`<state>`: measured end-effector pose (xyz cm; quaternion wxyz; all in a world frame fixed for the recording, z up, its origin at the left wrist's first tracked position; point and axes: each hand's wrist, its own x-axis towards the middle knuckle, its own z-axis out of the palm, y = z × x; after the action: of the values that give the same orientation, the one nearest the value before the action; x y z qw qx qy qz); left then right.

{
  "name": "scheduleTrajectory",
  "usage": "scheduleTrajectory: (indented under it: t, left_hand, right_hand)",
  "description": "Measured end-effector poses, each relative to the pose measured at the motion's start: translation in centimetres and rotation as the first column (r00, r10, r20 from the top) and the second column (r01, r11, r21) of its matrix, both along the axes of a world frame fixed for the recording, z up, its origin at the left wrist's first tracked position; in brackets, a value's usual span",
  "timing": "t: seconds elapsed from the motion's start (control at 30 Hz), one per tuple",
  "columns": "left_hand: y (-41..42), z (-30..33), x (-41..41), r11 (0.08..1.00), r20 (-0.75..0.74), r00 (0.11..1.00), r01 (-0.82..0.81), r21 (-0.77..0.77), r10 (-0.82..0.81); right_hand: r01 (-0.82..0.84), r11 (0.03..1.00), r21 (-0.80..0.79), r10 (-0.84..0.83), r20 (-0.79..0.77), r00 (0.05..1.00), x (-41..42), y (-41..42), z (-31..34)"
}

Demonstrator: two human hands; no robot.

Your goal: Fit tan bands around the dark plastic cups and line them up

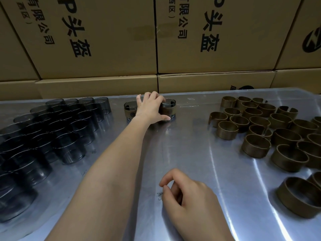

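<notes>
At the far edge of the desk (173,150): the left hand (149,108) reaches to the finished row.
Left fingers (165,117): curled round a banded cup (168,108), thumb low on its near side, the others over its rim.
Right fingers (165,181): loosely curled near the front of the desk, holding nothing (thumb and forefinger nearly meet).
Step in hand: by my reading, setting the banded cup in line beside the first banded cup (130,110), which stands just to the left of the hand.
Next move: probably letting go once the two sit level, then fetching a bare dark cup (69,150) from the cluster on the left and a tan band (255,145) from the heap on the right; both hands would be needed to slip one round the other.
Arm pose: left forearm stretched long and straight across the middle of the desk; right hand (189,199) rests low, wrist near the bottom edge.
Behind: cardboard cartons (104,40) stacked along the back.
</notes>
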<state>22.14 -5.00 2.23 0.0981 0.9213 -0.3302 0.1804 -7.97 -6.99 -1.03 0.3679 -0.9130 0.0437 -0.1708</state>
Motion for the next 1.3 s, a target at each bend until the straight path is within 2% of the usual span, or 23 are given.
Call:
scheduleTrajectory:
  t: [0.13,0.33,0.57,0.73,0.83,1.0,1.13,1.3]
  left_hand:
    - [-0.2,0.0,-0.5,0.999,0.01,1.0,-0.019,-0.029,0.019]
    - [0.7,-0.5,-1.2,0.986,-0.004,0.987,-0.158,-0.053,0.158]
    - [1.4,-0.8,-1.8,0.985,-0.028,0.987,-0.162,-0.054,0.161]
    - [2.1,-2.8,-6.1,0.955,0.054,0.983,-0.159,-0.252,0.177]
    - [2.7,-3.4,-9.7,0.932,0.146,0.98,-0.072,-0.356,0.132]
    - [4.7,-3.4,-15.6,0.974,0.166,0.986,0.006,-0.228,0.032]
    - [7.0,-3.6,-19.2,0.982,0.135,0.987,-0.067,-0.178,0.092]
    - [10.0,-3.8,-23.0,0.976,0.111,0.983,-0.128,-0.174,0.149]
  right_hand:
    - [-0.006,1.0,0.0,0.006,-0.002,1.0,0.0,0.0,-0.1]
    - [-0.015,1.0,-0.003,0.015,0.005,1.0,-0.1,0.0,-0.1]
    - [-0.037,0.999,0.003,0.037,0.011,0.999,-0.1,-0.1,-0.2]
    - [-0.029,0.999,0.03,0.029,0.0,1.0,0.0,-0.4,-0.2]
    - [-0.029,0.999,0.043,0.029,0.001,1.0,0.2,-0.5,-0.4]
    - [-0.009,0.996,0.088,0.009,-0.007,1.0,0.3,-0.8,-0.4]
    - [-0.002,0.995,0.098,0.0,0.018,1.0,0.2,-0.6,0.0]
    - [0.028,0.999,0.028,-0.028,0.022,0.999,-0.5,-0.4,0.4]
